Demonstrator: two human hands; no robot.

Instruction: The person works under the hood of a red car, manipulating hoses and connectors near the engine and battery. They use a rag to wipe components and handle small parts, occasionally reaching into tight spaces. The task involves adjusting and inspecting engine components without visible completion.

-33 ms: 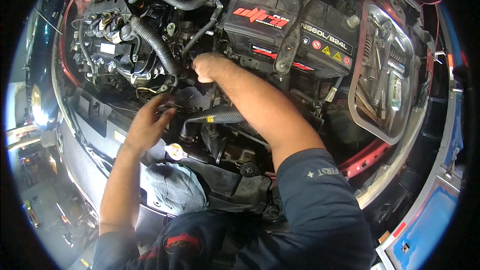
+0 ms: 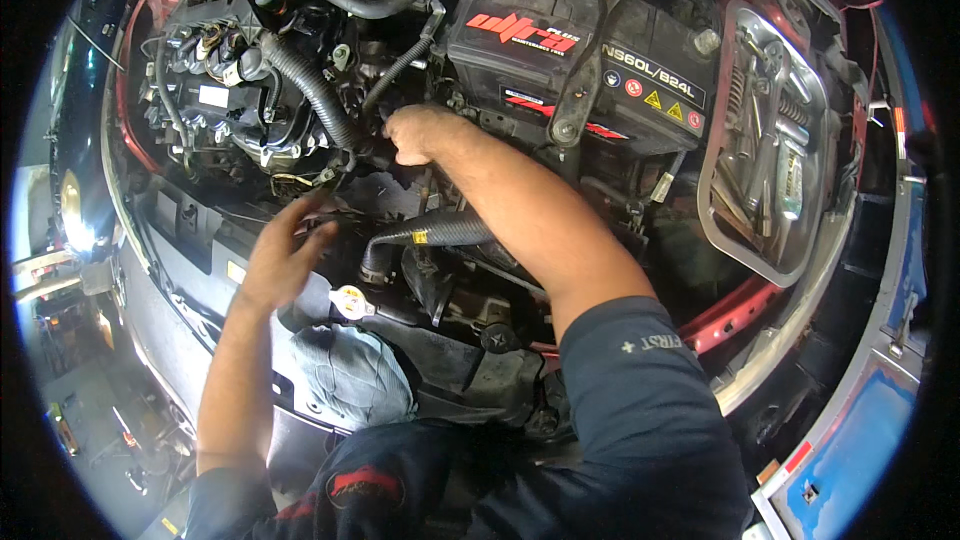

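Note:
I am leaning over a car's open engine bay. My right hand (image 2: 418,136) is closed, its fingers curled down beside the end of a grey corrugated hose (image 2: 310,90). Whatever those fingers grip is hidden beneath them. Nearer to me, my left hand (image 2: 285,258) hovers over the front of the bay with thumb and fingers apart and nothing seen in it. A black radiator hose (image 2: 445,231) runs under my right forearm. The radiator cap (image 2: 351,303) lies in front of it, close to my left wrist.
Behind my right arm sits a black battery (image 2: 540,30) under a metal bracket (image 2: 583,90). A metal tray (image 2: 712,195) of wrenches and sockets rests on the right side. The engine (image 2: 215,110) fills the left. A pale blue cloth (image 2: 352,375) covers part of the front edge.
My left hand has shifted slightly left and toward me, its fingers a little more spread. The right hand stays at the same spot, still closed.

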